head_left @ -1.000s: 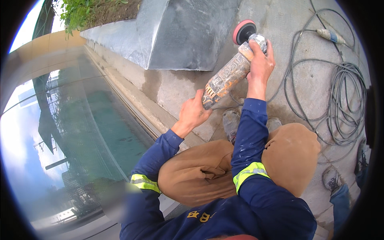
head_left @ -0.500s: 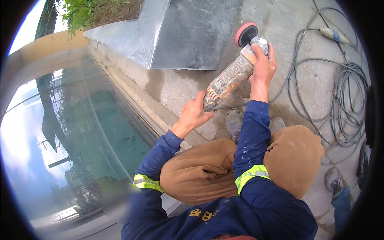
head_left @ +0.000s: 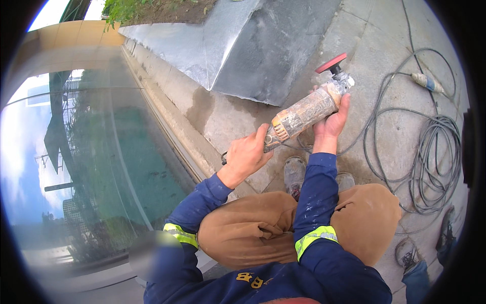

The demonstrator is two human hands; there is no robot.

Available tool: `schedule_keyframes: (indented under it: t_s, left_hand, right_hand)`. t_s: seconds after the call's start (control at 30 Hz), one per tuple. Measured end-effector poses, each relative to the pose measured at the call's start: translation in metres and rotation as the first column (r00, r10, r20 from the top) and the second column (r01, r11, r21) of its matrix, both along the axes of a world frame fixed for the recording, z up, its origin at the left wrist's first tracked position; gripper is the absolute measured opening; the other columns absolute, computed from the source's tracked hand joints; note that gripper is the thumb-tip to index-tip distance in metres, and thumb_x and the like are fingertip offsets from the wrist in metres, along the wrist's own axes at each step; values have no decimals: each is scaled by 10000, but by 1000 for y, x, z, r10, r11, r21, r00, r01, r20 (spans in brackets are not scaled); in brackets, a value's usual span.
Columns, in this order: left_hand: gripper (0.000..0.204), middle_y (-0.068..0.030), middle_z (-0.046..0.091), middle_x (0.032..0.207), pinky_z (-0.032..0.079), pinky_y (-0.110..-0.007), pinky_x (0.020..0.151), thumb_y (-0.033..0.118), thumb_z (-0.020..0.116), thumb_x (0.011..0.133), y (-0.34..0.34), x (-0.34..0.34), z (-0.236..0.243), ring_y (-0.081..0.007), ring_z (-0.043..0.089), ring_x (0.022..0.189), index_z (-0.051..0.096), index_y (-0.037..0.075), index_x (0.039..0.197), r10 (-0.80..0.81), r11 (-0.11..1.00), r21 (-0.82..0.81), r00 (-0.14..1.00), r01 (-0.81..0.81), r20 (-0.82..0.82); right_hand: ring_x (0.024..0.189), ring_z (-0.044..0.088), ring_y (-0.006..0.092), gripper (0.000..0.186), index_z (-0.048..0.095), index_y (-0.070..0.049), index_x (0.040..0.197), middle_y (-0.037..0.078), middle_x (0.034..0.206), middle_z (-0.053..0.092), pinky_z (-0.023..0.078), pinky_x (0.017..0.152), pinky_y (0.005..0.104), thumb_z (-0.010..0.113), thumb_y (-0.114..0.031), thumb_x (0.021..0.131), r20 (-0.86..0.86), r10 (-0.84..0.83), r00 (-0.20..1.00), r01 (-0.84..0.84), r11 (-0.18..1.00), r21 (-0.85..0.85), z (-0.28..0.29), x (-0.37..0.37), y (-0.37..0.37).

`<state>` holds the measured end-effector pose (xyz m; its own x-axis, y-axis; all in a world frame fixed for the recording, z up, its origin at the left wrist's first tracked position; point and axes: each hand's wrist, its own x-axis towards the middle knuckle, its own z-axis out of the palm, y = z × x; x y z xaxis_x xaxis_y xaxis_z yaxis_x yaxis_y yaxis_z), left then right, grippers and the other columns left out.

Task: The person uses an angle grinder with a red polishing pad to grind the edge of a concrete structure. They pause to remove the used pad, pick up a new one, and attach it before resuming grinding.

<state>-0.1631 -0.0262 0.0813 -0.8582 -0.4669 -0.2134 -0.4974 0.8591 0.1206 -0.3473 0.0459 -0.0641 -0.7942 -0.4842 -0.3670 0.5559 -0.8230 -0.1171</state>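
Observation:
Between my two hands is a worn, dust-caked angle grinder (head_left: 309,112) with orange patches. A round red backing pad (head_left: 331,63) on its head is seen nearly edge-on, facing up and away. My left hand (head_left: 246,156) is wrapped round the rear handle. My right hand (head_left: 332,121) supports the body from beneath, just behind the metal gear head, its fingers partly hidden by the tool. Just beyond the grinder stands a grey stone planter (head_left: 273,55) with a pointed corner and a dark, smooth side face. The pad is apart from the stone.
A grey cable (head_left: 440,157) lies coiled on the paving at right, with a pale and blue connector (head_left: 427,82) above it. Glossy glass (head_left: 121,162) runs along my left. Soil and green plants (head_left: 126,10) fill the planter top. Another person's shoes (head_left: 406,253) stand at lower right.
The grinder has rolled in my hands, so its pad has turned from facing left to facing upward. My right hand has shifted from over the head to under the body. The view has moved slightly.

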Motion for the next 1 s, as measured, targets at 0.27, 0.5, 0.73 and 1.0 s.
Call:
schedule_keyframes:
  t_s: [0.27,0.5,0.73,1.0]
  left_hand:
    - [736,-192,679,794,519,-406,564,376,755,845,-4,-23,23,-351,683,683,421,23,1397,-117,992,41,993,116,30]
    - [900,-125,651,590,523,-397,491,381,632,930,-73,-68,37,-285,659,513,158,-87,1535,63,826,-538,920,169,386]
    - [890,-135,675,624,552,-409,517,347,628,922,-64,-96,41,-291,681,547,162,-120,1520,75,861,-492,923,131,377]
    - [805,-128,699,685,575,-414,571,284,606,926,-76,-115,17,-295,706,608,211,-59,1538,65,837,-528,932,143,356]
  right_hand:
    - [919,678,327,555,520,-56,1284,150,1079,631,586,776,485,624,-461,919,-89,93,992,-80,986,146,-2,-1,3]
    - [910,674,325,583,517,-61,1292,158,1085,632,584,778,481,607,-494,912,-58,83,995,-79,995,67,3,-6,14]
    - [909,673,328,598,514,-65,1303,163,1100,634,583,789,482,587,-515,915,-46,101,994,-101,995,3,4,-8,15]
    - [903,675,324,597,525,-51,1291,164,1100,634,587,765,473,594,-509,914,-39,117,992,-117,993,2,4,-6,14]
